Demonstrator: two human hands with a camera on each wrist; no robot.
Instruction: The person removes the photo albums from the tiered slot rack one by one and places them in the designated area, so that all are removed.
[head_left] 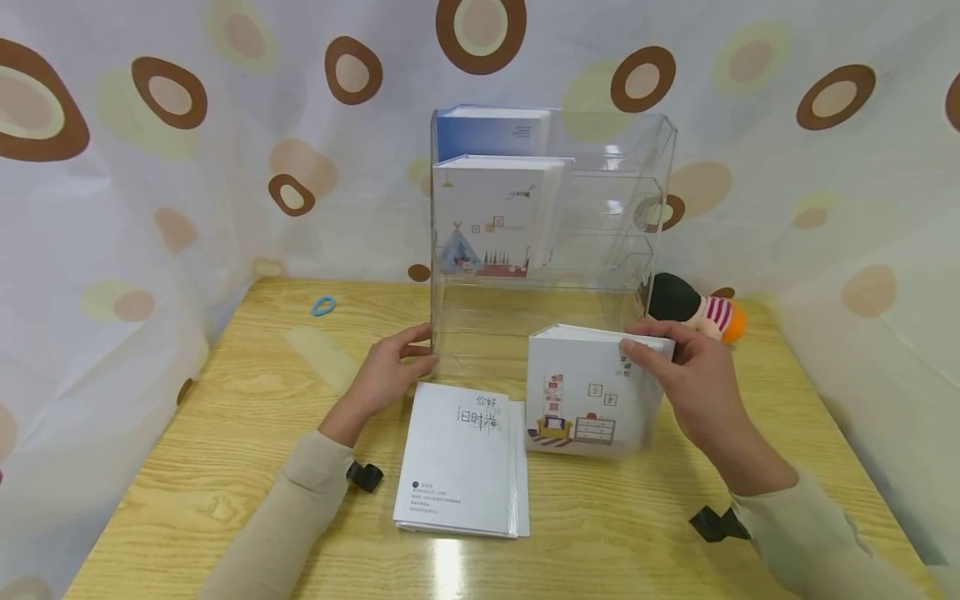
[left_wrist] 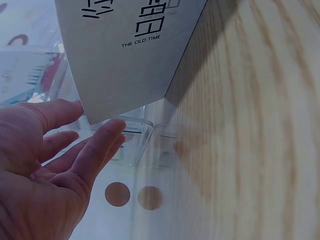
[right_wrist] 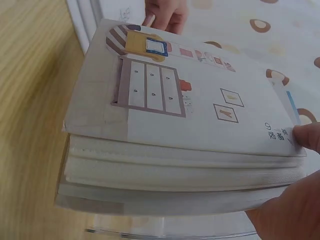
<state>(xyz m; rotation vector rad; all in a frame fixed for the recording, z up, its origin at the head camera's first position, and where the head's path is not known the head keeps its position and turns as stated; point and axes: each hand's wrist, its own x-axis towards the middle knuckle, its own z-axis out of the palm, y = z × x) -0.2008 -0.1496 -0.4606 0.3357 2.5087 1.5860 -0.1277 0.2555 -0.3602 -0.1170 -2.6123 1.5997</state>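
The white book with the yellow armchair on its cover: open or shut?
Shut. In the right wrist view, the white book, gripped by the right hand, shows its pages stacked between its two covers.

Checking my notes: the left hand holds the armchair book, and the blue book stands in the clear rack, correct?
No: the head view shows the right hand holding the armchair book. The blue book does stand in the clear rack.
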